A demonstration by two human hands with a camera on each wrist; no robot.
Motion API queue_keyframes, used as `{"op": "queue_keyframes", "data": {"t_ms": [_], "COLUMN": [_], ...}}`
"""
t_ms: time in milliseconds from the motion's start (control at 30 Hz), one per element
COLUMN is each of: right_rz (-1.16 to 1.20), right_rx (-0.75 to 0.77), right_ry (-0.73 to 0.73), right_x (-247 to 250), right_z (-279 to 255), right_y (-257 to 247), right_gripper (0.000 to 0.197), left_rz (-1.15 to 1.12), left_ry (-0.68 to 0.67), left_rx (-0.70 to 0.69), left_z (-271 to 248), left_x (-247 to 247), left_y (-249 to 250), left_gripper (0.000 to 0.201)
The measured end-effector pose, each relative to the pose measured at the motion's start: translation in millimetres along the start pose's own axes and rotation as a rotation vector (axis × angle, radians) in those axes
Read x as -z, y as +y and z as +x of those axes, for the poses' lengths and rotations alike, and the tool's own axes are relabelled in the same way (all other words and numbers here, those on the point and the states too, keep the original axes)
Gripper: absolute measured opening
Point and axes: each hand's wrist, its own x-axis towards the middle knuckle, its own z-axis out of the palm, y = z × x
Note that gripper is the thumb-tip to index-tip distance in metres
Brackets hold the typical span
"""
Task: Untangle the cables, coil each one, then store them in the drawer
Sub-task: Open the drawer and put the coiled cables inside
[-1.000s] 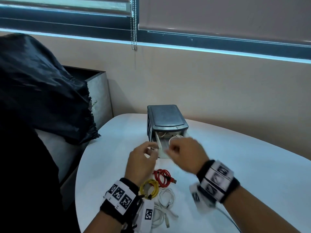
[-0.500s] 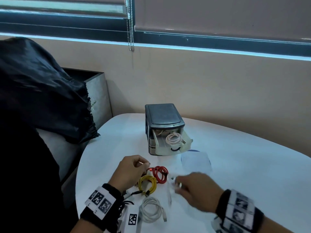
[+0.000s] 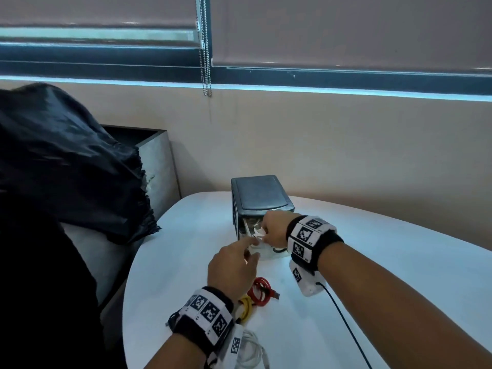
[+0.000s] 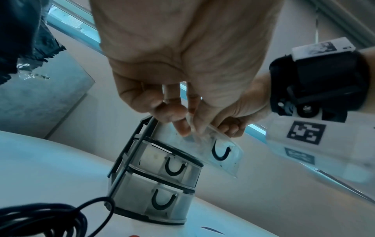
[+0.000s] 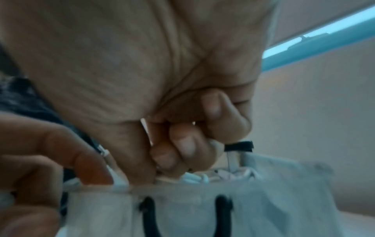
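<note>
A small dark drawer unit (image 3: 259,195) stands on the white table (image 3: 372,262), its clear top drawer (image 4: 223,154) pulled out and tipped forward. My right hand (image 3: 262,233) reaches into that drawer with its fingers curled round a coiled white cable (image 5: 194,178), pale coils lying under them. My left hand (image 3: 251,245) pinches the drawer's front rim at its left corner, index finger (image 5: 81,160) along the top edge. On the table near my left wrist lie a red coil (image 3: 262,288), a yellow coil (image 3: 245,307) and another white coil (image 3: 250,352).
The two lower drawers (image 4: 166,197) are pushed in. A thin black lead (image 3: 343,315) trails from my right wrist across the table. A dark bag (image 3: 66,169) sits on a grey cabinet (image 3: 157,161) to the left. The wall stands close behind the drawer unit.
My right hand has risen from the table with a white cable and gone into the top drawer. My left hand left the red and yellow coils and took hold of the drawer's rim.
</note>
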Motion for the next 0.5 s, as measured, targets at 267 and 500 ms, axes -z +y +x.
{"op": "queue_keyframes", "data": {"t_ms": [267, 500], "right_rz": [-0.105, 0.689], "right_rx": [0.033, 0.086], "right_ry": [-0.05, 0.28], "right_x": [1, 13], "right_z": [-6, -20], "right_y": [-5, 41], "right_gripper": [0.015, 0.022], "left_rz": [-0.021, 0.003], "left_ry": [0.057, 0.166], "left_rx": [0.016, -0.114], "left_z": [1, 10], "left_x": [-2, 2], "left_y": [0, -2], "left_gripper": [0.01, 0.049]}}
